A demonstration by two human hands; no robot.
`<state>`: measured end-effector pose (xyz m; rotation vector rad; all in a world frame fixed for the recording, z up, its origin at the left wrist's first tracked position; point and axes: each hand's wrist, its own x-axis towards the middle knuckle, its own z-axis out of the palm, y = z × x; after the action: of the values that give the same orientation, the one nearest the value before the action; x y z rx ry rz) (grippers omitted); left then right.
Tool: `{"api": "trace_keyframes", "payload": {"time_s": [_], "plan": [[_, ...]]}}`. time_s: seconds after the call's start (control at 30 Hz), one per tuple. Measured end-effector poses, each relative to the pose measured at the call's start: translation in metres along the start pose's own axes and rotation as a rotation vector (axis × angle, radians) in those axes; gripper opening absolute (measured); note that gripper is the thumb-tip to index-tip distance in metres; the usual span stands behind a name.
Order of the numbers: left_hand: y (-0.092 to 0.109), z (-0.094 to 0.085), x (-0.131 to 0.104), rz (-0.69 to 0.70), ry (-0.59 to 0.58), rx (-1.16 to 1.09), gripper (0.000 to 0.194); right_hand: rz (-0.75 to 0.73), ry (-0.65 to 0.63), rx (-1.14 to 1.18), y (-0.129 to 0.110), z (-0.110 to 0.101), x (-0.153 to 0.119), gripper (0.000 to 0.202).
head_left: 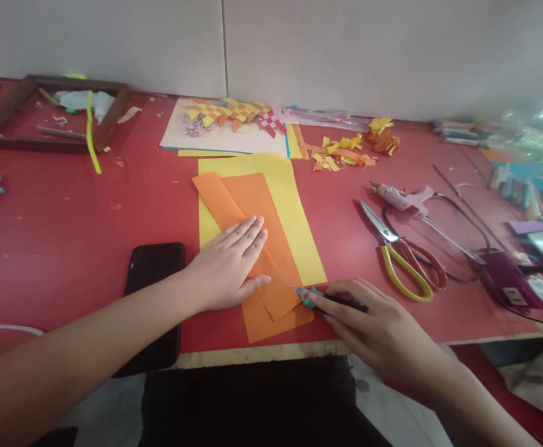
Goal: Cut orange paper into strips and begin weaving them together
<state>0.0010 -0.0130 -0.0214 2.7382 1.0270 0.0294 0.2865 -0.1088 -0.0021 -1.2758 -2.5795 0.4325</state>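
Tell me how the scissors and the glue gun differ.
The scissors have metal blades and one yellow and one red handle; the glue gun is pink. A dark cord leads from the glue gun, while the scissors have none. The scissors lie nearer the front edge than the glue gun. Both rest on the red table.

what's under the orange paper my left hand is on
Yellow paper shows beneath the orange paper up top, with red tabletop around its lower end; anything fully covered can't be seen.

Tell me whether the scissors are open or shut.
Shut: the blades of the scissors lie together and end in a single tip.
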Motion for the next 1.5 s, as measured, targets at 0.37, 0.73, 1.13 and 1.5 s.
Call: {"api": "trace_keyframes", "payload": {"time_s": [0.37, 0.73, 1.13, 1.5], "plan": [[0.001, 0.0, 0.0, -0.009, -0.012, -0.001, 0.082, 0.004, 0.027, 0.005, -0.001, 0.002, -0.004, 0.042], [0.0, 0.001, 0.0, -0.001, -0.009, 0.009, 0.081, 0.069, 0.024, -0.01, 0.001, 0.003, -0.011, 0.041], [0.001, 0.0, 0.001, -0.012, -0.024, 0.001, 0.083, -0.033, 0.047, -0.047, 0.001, 0.001, 0.006, 0.043], [0.0, 0.001, 0.0, -0.01, 0.005, -0.015, 0.081, -0.035, 0.095, -0.051, -0.001, 0.002, 0.009, 0.04]]}}
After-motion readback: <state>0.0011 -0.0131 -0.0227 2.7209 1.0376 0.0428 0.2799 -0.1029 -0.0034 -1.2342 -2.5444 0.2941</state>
